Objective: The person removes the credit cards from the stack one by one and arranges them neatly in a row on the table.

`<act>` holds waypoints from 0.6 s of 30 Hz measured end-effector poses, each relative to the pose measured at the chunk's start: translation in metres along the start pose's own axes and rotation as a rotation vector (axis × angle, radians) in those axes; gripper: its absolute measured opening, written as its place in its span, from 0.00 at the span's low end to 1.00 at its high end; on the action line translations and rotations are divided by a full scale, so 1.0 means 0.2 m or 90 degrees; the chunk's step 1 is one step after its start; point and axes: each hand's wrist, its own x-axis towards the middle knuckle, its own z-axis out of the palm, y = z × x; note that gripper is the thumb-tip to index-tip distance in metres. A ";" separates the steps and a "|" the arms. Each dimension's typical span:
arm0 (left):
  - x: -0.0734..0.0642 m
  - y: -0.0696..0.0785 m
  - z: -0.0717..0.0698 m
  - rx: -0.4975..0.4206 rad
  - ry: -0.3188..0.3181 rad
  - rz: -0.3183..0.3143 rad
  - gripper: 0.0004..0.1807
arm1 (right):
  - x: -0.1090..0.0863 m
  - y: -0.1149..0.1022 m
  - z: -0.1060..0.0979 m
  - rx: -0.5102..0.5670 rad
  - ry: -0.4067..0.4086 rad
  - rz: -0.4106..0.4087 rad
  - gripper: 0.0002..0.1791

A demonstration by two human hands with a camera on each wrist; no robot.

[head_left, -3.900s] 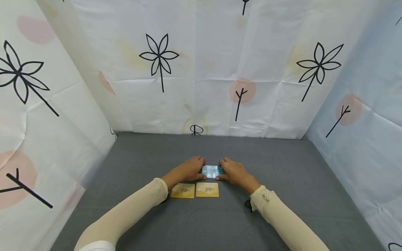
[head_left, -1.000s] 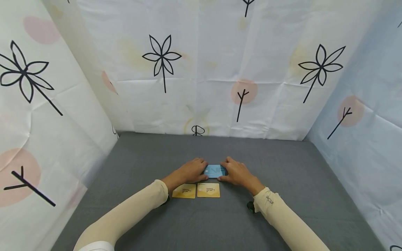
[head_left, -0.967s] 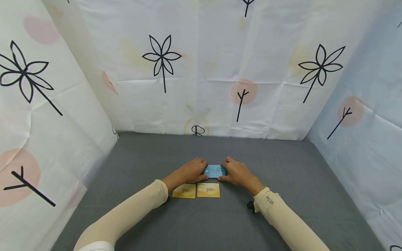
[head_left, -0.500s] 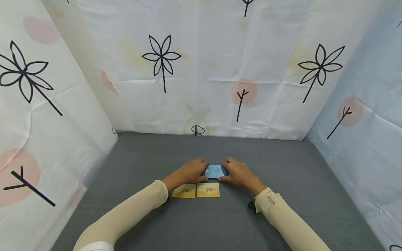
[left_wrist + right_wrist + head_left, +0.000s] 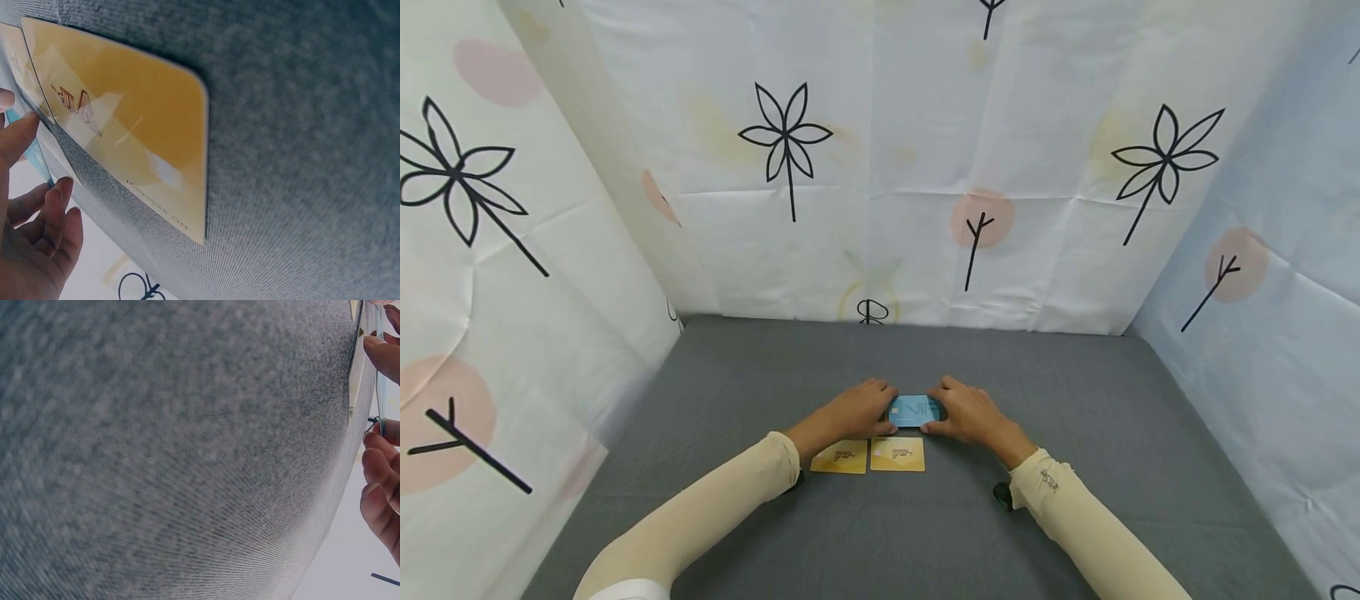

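Observation:
A light blue card (image 5: 914, 411) with a small chip and dark lettering is held level between both hands. My left hand (image 5: 853, 409) pinches its left end, thumb at the near edge and fingers at the far edge. The right hand (image 5: 972, 417) grips the right end the same way. In the left wrist view the blue card (image 5: 31, 156) shows above a pale card (image 5: 58, 152) on the cloth. The right wrist view shows the blue card (image 5: 380, 381) edge-on, apart from the surface. Nearer me lie two yellow cards, the left one (image 5: 840, 457) and the right one (image 5: 898, 455).
A grey cloth (image 5: 925, 533) covers the table. White patterned sheets (image 5: 880, 150) stand behind it and on both sides. The left forearm sleeve (image 5: 715, 500) passes close beside the left yellow card.
Compared with the earliest frame, the glare on the blue card is gone and its lettering shows. The card and both hands have shifted slightly right in view. The yellow cards stay in place.

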 end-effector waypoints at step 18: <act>-0.02 0.02 -0.02 -0.008 -0.005 -0.001 0.31 | -0.02 0.00 0.00 -0.001 -0.001 -0.008 0.34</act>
